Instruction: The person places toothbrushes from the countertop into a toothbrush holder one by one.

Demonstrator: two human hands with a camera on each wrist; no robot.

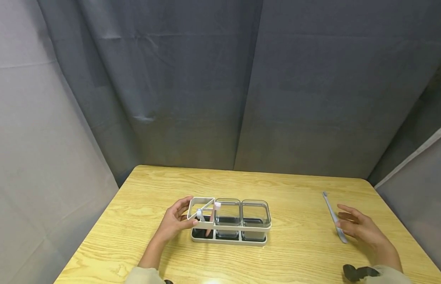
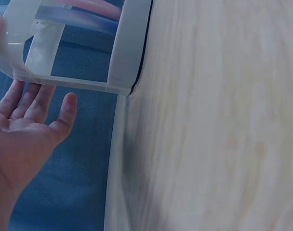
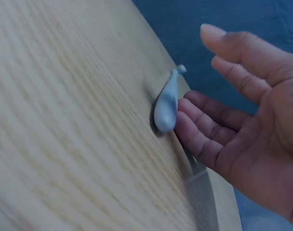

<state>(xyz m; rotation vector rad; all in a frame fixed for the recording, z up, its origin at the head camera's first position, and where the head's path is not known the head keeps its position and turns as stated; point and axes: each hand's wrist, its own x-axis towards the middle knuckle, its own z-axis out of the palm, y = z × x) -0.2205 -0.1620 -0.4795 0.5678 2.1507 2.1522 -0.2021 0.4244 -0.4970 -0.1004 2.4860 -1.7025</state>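
A white toothbrush holder [image 1: 229, 242] stands on the table with two clear cups in its middle and right places. Its divided left section holds a pink toothbrush [image 1: 212, 217] and a blue-white one [image 1: 200, 215], heads up. My left hand [image 1: 173, 223] grips this left end by the upper rim, thumb at the front and fingers toward the back; in the left wrist view, fingertips meet the frame [image 2: 84, 85]. A blue-grey toothbrush [image 1: 334, 217] lies on the table at the right. Beside its handle, my right hand [image 1: 364, 228] hovers with fingers spread, holding nothing.
The wooden table [image 1: 291, 260] has rounded back corners. Grey curtains [image 1: 192, 98] hang behind it, and pale cloth [image 1: 39, 165] hangs along the left side. The lying toothbrush is near the table's right edge, well apart from the holder.
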